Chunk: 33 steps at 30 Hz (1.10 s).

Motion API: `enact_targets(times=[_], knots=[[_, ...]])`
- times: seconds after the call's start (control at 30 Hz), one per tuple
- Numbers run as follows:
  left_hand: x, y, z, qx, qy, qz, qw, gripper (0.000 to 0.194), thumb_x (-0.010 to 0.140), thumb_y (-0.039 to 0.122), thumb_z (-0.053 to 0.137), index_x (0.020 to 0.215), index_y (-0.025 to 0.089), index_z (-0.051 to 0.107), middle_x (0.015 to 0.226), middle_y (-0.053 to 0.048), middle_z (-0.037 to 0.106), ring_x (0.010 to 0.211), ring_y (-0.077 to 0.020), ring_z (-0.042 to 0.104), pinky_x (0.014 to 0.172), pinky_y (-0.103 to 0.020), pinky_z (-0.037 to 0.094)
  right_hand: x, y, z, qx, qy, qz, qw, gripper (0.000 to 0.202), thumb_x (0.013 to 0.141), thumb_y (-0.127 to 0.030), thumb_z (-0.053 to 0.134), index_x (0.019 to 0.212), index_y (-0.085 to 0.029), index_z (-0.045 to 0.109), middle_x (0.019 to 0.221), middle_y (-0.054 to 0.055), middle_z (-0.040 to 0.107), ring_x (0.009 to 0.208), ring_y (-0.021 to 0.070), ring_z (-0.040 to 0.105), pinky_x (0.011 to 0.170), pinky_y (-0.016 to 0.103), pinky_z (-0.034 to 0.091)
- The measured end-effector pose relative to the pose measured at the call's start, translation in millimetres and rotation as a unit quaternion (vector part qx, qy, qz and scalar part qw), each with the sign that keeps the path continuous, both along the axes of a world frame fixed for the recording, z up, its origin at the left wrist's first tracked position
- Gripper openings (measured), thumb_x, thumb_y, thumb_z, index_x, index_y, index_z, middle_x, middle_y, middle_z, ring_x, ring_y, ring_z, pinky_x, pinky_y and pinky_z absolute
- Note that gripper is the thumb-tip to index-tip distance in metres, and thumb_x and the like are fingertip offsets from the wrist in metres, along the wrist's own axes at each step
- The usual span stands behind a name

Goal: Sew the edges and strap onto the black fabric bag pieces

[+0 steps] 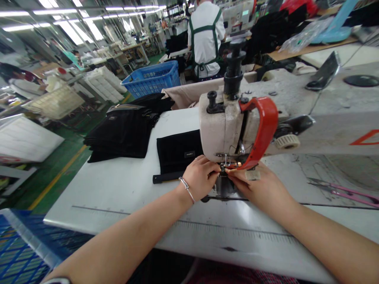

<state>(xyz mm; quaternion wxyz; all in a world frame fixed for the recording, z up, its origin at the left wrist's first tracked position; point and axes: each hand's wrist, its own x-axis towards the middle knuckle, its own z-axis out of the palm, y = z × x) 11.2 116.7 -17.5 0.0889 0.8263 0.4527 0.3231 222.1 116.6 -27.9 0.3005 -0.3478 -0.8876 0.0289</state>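
A sewing machine (220, 130) with an orange guard (268, 130) stands in front of me. A flat black fabric piece (174, 148) with a small label lies left of its head, its folded strip along the near edge. My left hand (201, 175) is closed by the presser foot (226, 163), over the fabric's right end, thumb and forefinger pinched together. From the other side my right hand (256, 181) is closed too, fingertips at the foot and partly under the guard. A small dark piece (222, 170) shows between both hands' fingertips; its kind is unclear.
A stack of black fabric pieces (121, 132) lies on the table's left (97, 189). Pink-handled thread snips (346, 191) rest at right. Blue crates (155, 79) stand behind and at lower left. A person in a green-strapped apron (205, 37) stands beyond.
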Motion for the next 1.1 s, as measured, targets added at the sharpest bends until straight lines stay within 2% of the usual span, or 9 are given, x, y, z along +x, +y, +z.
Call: enact_targets(times=[0.2,0.53,0.87,1.1], knots=[[0.3,-0.5,0.2,-0.006,-0.002,0.001,1.0,0.013,0.077,0.008,0.066,0.08,0.021,0.068,0.083,-0.002,0.069,0.085,-0.0193,0.064,0.081,-0.035,0.055,-0.5,-2.3,2.9,-0.017,-0.009,-0.01,1.0,0.019,0.087,-0.016,0.059,0.102,-0.021,0.069,0.1,0.01,0.07,0.1,0.0296,0.058,0.077,0.042,0.052],[0.3,-0.5,0.9,-0.007,-0.003,0.003,1.0,0.012,0.079,0.009,0.065,0.081,0.02,0.068,0.084,-0.002,0.07,0.086,-0.0194,0.064,0.082,-0.035,0.055,-1.2,-2.9,5.2,-0.024,-0.006,-0.009,1.0,0.013,0.086,-0.015,0.06,0.094,-0.019,0.069,0.1,0.011,0.07,0.097,0.0277,0.057,0.08,0.041,0.051],[0.6,-0.9,0.7,-0.014,-0.002,0.004,1.0,0.011,0.08,0.01,0.065,0.081,0.021,0.068,0.084,-0.003,0.069,0.086,-0.0199,0.065,0.081,-0.036,0.055,-0.9,-3.0,5.1,-0.032,-0.001,-0.01,0.999,0.014,0.086,-0.014,0.06,0.095,-0.019,0.07,0.101,0.012,0.07,0.099,0.0294,0.058,0.078,0.042,0.052],[0.1,-5.5,-0.5,-0.019,0.006,-0.012,1.0,0.01,0.08,0.011,0.064,0.082,0.02,0.067,0.087,-0.002,0.07,0.085,-0.0185,0.064,0.082,-0.034,0.054,-0.3,-4.0,-0.3,-0.029,0.015,-0.001,0.999,0.013,0.09,-0.02,0.058,0.096,-0.02,0.069,0.099,0.009,0.07,0.097,0.0278,0.059,0.078,0.042,0.052]])
